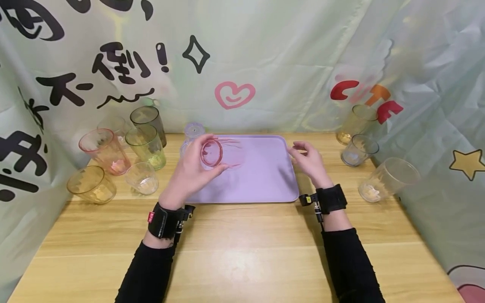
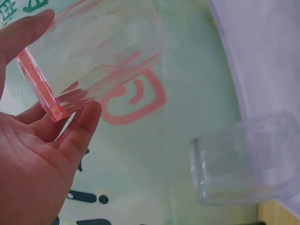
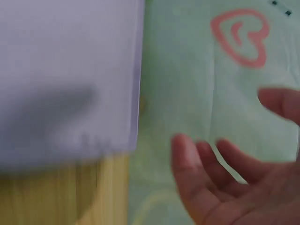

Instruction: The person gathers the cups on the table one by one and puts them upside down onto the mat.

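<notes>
A pink see-through cup [image 1: 211,152] is gripped in my left hand [image 1: 189,172], tipped on its side above the left part of a lilac tray [image 1: 261,168]. In the left wrist view, the thumb and fingers hold the cup's thick pink base [image 2: 41,86]. A clear cup [image 1: 194,129] stands upside down at the tray's back left, partly hidden behind that hand. Near the tray's right edge, my right hand [image 1: 308,162] holds nothing. The right wrist view has its fingers [image 3: 185,159] loosely bent and the thumb apart from them.
On the left stand several tumblers, among them a red one [image 1: 104,151], a green one [image 1: 145,147] and an amber one [image 1: 92,185]. To the right are a yellow glass [image 1: 356,124], a short clear glass [image 1: 359,150] and a larger clear one [image 1: 388,179]. Printed curtains [image 1: 280,84] border the wooden table [image 1: 242,252].
</notes>
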`<action>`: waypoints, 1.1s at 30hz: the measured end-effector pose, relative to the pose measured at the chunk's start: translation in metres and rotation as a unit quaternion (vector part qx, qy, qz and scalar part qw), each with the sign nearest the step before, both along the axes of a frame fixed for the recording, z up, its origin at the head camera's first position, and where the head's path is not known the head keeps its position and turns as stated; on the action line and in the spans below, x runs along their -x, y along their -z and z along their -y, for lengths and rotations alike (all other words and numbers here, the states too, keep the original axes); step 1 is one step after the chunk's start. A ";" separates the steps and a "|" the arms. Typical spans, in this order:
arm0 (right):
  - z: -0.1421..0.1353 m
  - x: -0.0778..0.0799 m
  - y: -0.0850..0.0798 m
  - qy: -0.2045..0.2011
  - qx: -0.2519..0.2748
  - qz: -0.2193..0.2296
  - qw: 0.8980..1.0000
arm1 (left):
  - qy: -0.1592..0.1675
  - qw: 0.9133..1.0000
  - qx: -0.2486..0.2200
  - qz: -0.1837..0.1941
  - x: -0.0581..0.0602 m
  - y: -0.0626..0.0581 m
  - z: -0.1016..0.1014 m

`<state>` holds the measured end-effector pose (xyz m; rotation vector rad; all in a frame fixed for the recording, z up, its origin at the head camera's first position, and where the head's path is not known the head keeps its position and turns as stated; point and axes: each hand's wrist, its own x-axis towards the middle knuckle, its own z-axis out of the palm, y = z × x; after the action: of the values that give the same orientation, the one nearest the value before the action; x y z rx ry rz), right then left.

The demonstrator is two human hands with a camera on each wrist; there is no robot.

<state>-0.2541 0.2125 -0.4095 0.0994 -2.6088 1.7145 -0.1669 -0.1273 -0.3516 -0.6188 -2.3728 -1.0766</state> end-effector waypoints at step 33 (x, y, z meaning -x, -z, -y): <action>-0.013 -0.003 0.015 -0.099 -0.237 0.077 0.963 | 0.012 0.990 0.118 0.079 -0.016 -0.018 0.050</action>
<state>-0.2510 0.2254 -0.4248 0.2504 -3.1698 1.1361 -0.1506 -0.1772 -0.3333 -0.6674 -2.6624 -0.8907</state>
